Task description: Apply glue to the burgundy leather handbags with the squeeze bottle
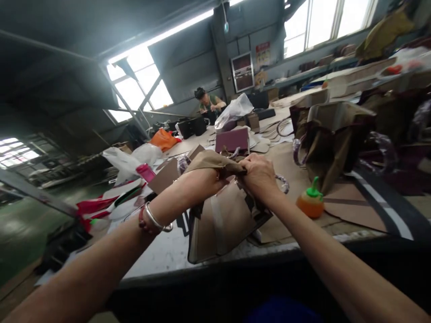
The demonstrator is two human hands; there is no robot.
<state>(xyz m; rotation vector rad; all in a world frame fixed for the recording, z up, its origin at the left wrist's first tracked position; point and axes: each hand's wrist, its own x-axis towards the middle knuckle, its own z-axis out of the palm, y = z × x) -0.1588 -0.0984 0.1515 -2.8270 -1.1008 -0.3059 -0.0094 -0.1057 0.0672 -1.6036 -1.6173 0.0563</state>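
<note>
An unfinished handbag (pixel 232 211) with a tan panel and a pale strip down it stands tilted at the table's front edge. Brown cloth lining (pixel 208 162) folds out over its top. My right hand (pixel 259 175) is closed on the bunched cloth at the bag's upper edge. Beside it, my left hand (pixel 215 180) reaches in under the flap of cloth; its fingers are mostly covered, and the cloth is gathered between both hands. A plastic-wrapped handle (pixel 283 184) shows just right of my right hand. The inside of the bag is hidden.
Right of the bag stands a squat bottle (pixel 310 205) of orange liquid with a green nozzle. Another brown bag (pixel 332 134) stands behind it. Flat pieces, a maroon box (pixel 232 140) and plastic bags (pixel 134 157) crowd the table. A person (pixel 210 103) works at the far side.
</note>
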